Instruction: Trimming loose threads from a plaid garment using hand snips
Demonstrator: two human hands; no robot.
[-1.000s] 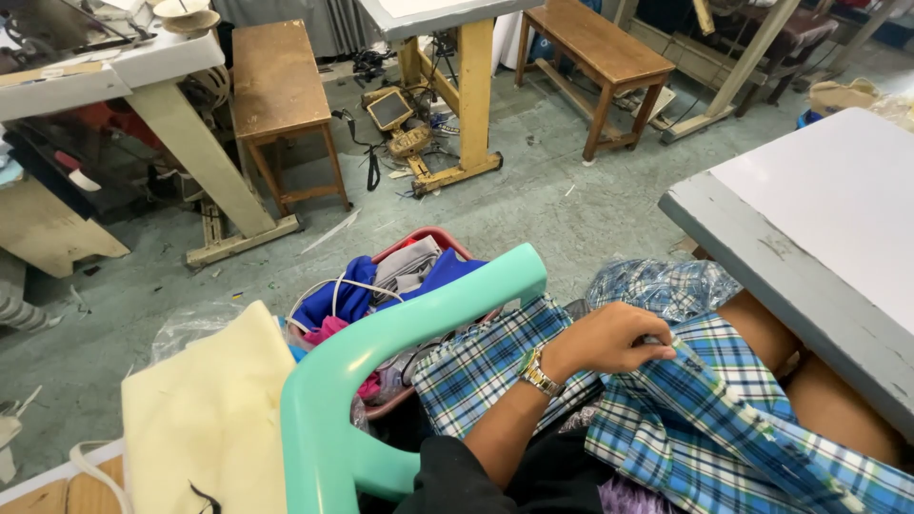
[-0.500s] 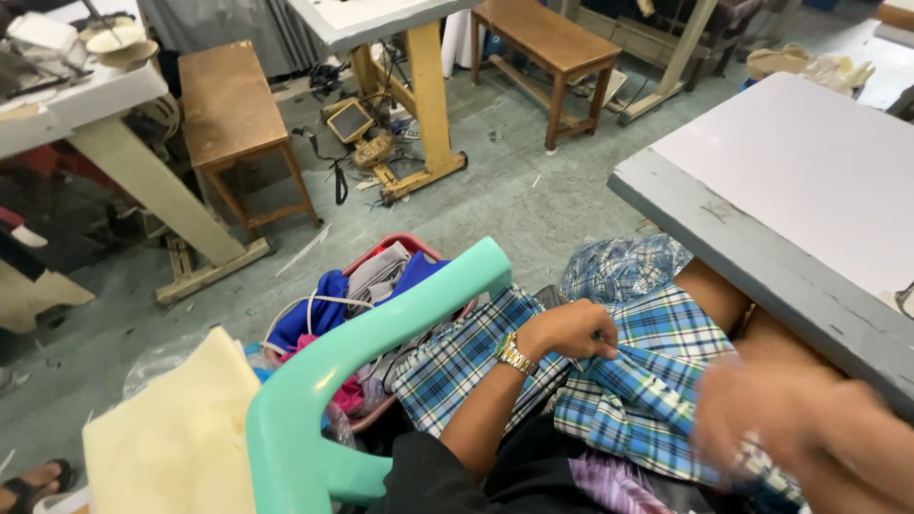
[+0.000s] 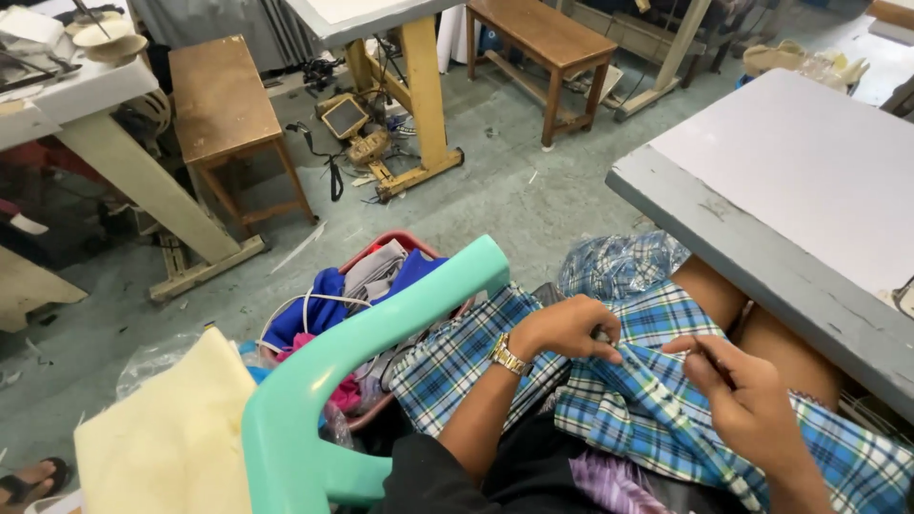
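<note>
A blue, white and green plaid garment [image 3: 657, 419] lies across my lap. My left hand [image 3: 568, 326], with a gold wristwatch [image 3: 507, 357] on the wrist, grips a fold of this cloth near its middle. My right hand [image 3: 743, 400] is lower right, its fingers pinching the cloth's edge close to the left hand. A second crumpled plaid piece [image 3: 619, 265] sits beyond my knees. A mint green plastic chair arm [image 3: 352, 362] curves in front of me on the left.
A grey table [image 3: 800, 190] juts in at the right over my knees. A red basket [image 3: 390, 246] with several coloured cloths stands on the floor by the chair. Yellow fabric [image 3: 171, 438] lies lower left. Wooden stools [image 3: 214, 105] and sewing table legs [image 3: 424, 95] stand beyond.
My right hand has come in from the lower right and taken the plaid cloth's edge beside the left hand. The view shifted slightly left and down.
</note>
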